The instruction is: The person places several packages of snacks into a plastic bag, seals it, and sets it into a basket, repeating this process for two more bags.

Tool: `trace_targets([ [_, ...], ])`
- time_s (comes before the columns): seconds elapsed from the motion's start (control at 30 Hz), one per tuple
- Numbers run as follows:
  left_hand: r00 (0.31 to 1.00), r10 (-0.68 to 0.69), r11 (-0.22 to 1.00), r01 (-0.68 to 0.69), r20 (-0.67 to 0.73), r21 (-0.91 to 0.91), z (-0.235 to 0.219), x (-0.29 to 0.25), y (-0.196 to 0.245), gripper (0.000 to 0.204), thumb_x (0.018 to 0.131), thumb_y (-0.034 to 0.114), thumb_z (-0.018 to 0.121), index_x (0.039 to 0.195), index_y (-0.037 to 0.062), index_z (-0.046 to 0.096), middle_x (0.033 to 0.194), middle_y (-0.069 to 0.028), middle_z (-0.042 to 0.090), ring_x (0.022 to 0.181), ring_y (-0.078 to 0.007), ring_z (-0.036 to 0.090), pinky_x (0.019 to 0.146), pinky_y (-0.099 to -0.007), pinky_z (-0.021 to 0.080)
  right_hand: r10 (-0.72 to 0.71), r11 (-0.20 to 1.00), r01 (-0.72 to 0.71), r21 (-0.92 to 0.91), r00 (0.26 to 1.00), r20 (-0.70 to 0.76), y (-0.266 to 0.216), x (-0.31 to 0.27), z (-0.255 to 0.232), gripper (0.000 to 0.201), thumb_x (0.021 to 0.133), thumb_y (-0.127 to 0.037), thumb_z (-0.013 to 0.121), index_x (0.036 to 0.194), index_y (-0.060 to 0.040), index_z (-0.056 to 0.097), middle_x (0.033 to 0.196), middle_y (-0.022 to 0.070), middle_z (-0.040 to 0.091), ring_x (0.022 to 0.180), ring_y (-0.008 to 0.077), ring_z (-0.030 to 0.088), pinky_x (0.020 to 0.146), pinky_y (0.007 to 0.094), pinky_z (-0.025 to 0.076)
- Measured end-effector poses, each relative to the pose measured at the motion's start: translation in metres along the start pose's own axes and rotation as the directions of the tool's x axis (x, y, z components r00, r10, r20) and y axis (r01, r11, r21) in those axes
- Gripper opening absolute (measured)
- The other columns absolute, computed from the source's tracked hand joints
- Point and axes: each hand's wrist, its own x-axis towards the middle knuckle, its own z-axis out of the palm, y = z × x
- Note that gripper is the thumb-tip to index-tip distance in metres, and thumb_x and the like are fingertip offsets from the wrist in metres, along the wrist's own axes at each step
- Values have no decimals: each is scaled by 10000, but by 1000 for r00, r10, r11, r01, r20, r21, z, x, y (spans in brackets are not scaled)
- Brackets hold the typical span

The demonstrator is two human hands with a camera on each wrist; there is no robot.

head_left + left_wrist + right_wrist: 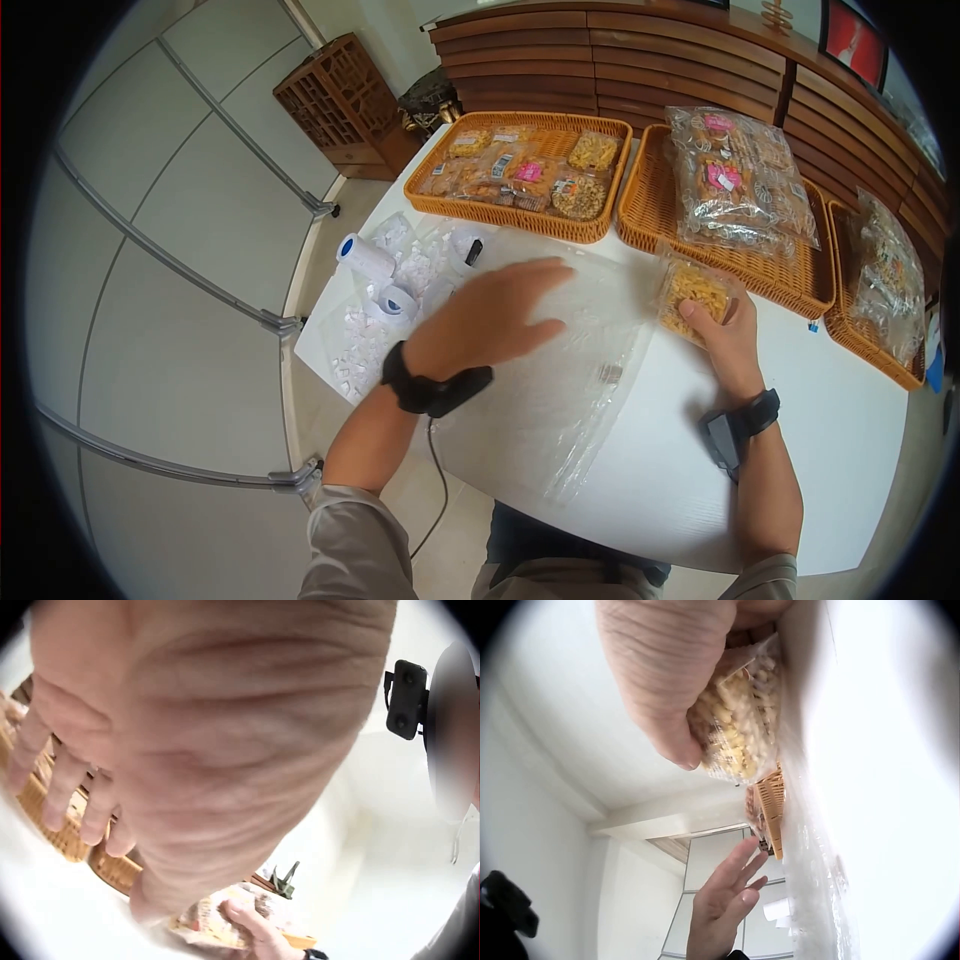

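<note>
My right hand grips a clear packet of yellow snack pieces, thumb across its top face. In the right wrist view the packet stands close over the white table. A large, flat clear plastic bag lies on the table between my hands. Over its left part hovers my left hand, fingers straight and thumb spread, holding nothing. The left wrist view shows mostly its bare palm, with the right hand at the packet beyond.
Wicker baskets line the far side: the left basket holds several snack packets, the middle basket stacked filled bags, the right basket more bags. At left are white paper scraps, a white roll and a black object.
</note>
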Motion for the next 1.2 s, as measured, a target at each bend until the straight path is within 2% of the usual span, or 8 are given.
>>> trace_targets([
  [0.13, 957, -274, 951, 284, -91, 121, -5, -23, -17, 553, 861, 219, 703, 1338, 0, 527, 1387, -207, 540, 1252, -347, 536, 1068, -391, 419, 21, 1000, -21, 11, 1000, 3, 0, 1, 1, 537, 835, -140, 794, 1249, 55, 512, 1084, 117, 665, 968, 145, 647, 860, 282, 534],
  [0.23, 939, -322, 926, 340, -125, 167, 11, -32, -30, 572, 843, 230, 721, 1333, 4, 532, 1403, -215, 524, 1282, -354, 513, 1076, -401, 415, 15, 1000, -15, 22, 1000, -4, 1, 0, 1, 531, 834, -141, 795, 1242, 54, 518, 1081, 114, 665, 962, 143, 646, 860, 280, 533],
  [0.43, 916, -254, 925, 324, -310, 200, 27, -28, -38, 648, 789, 280, 763, 1347, 39, 536, 1499, -227, 414, 1351, -387, 439, 1094, -427, 405, -1, 1000, 1, 31, 1000, -3, 0, 0, 1, 534, 833, -152, 797, 1242, 52, 519, 1092, 116, 665, 966, 143, 647, 855, 277, 534],
  [0.63, 884, -388, 887, 435, -259, 155, 23, -21, -35, 707, 742, 311, 791, 1358, 74, 538, 1517, -221, 391, 1365, -395, 420, 1097, -449, 394, 15, 1000, -15, 24, 1000, -14, 2, 1, 0, 523, 836, -153, 792, 1236, 51, 524, 1095, 117, 665, 964, 143, 646, 855, 271, 531],
  [0.83, 851, -368, 843, 475, -376, 251, 21, -20, -32, 682, 745, 313, 786, 1349, 99, 551, 1504, -225, 410, 1339, -407, 443, 1071, -472, 403, 10, 1000, -9, 14, 999, -34, 7, 2, -2, 546, 859, -205, 775, 1261, 61, 519, 1115, 124, 659, 999, 150, 633, 894, 287, 516],
  [0.93, 840, -350, 830, 483, -415, 279, 23, -22, -44, 677, 750, 315, 781, 1345, 90, 551, 1396, -242, 522, 1270, -390, 514, 1033, -450, 433, 6, 1000, -5, 25, 1000, -30, 9, 3, -3, 550, 869, -229, 766, 1267, 62, 520, 1126, 127, 655, 1016, 154, 628, 906, 292, 510],
  [1.03, 846, -417, 878, 469, -332, 94, 18, -20, -48, 678, 750, 305, 782, 1342, 74, 549, 1215, -241, 636, 1131, -367, 609, 962, -421, 476, 22, 999, -22, 27, 1000, -20, 8, 3, -4, 536, 870, -229, 764, 1258, 58, 529, 1128, 124, 654, 1021, 152, 624, 907, 292, 508],
  [1.2, 841, -371, 904, 425, -393, 56, 19, -14, -48, 590, 760, 178, 777, 1297, 43, 573, 963, -172, 691, 815, -273, 671, 766, -361, 529, 10, 1000, -10, 15, 1000, -20, 8, 3, -4, 530, 869, -229, 765, 1252, 55, 535, 1119, 121, 656, 1008, 151, 628, 905, 289, 508],
])
